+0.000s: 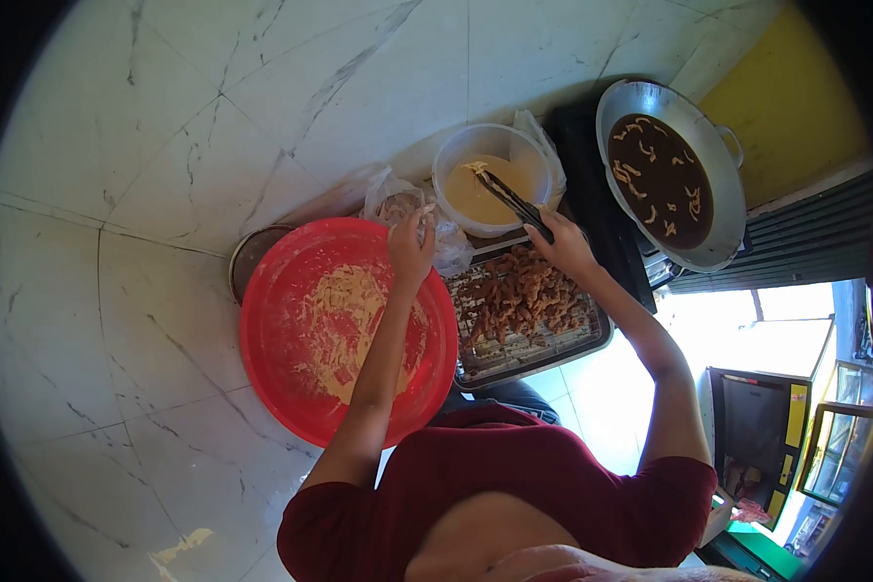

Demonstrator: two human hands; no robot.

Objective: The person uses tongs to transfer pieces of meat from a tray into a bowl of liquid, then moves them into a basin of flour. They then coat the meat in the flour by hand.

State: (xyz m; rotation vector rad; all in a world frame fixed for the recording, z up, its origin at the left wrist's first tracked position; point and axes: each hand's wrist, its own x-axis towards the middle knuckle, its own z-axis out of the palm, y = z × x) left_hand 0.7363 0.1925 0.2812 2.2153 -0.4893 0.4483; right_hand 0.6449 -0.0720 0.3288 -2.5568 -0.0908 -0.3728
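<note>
My left hand (410, 244) is raised over the far rim of a big red basin (281, 320) that holds a coat of pale flour. Its fingers pinch a small piece of something, just beside a clear plastic bag (398, 204). My right hand (565, 244) is shut on black tongs (512, 202). The tips of the tongs reach into a round plastic tub of yellow batter (485, 189). Between my arms lies a metal tray (543, 349) piled with brown fried strips (519, 291).
A wok (723, 233) of dark oil with frying strips sits on a black stove (592, 184) at the right. Part of a metal pot (252, 254) shows behind the basin. White marble floor lies all around, and a yellow wall stands at the top right.
</note>
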